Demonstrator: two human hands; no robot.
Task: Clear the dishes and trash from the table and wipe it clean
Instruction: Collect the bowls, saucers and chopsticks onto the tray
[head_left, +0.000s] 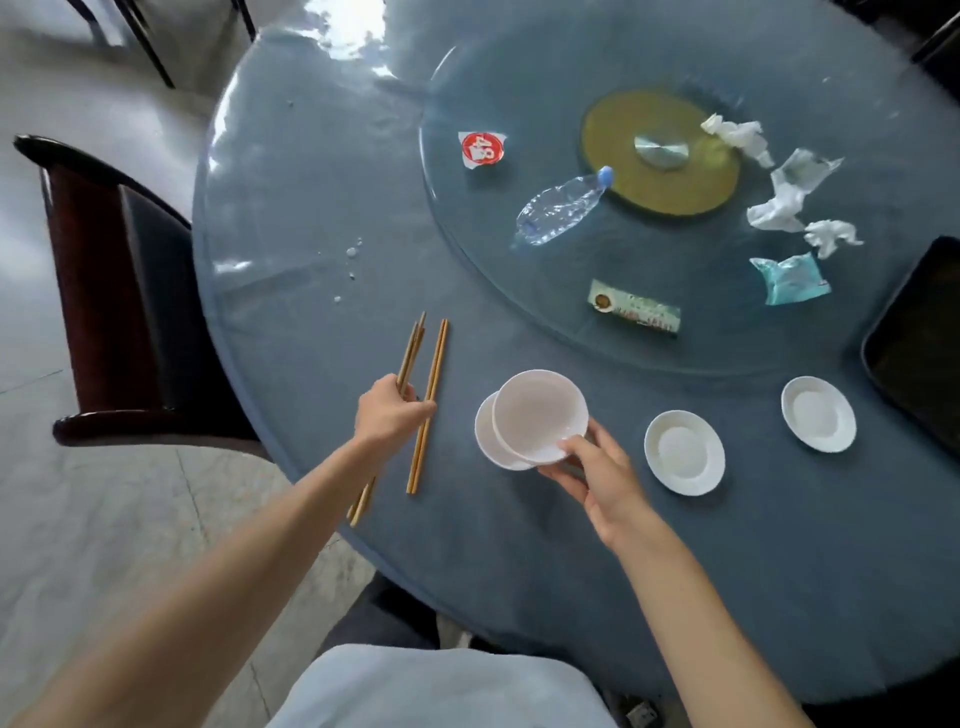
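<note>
Glossy plastic-covered table (311, 218), glass turntable (519, 291), wooden chopsticks (434, 374).

A dark wooden chair (119, 291) stands at the left, close to the round edge, its glossy armrest turned toward the camera and its seat dark. Under it lies a pale tiled floor (104, 519), grey-white and a little shiny. At the top left, thin dark legs of another piece of furniture (150, 47) stand on the same floor — only a part of them shows. At the bottom edge a light blue-grey garment (441, 686) of the person fills the middle.
</note>
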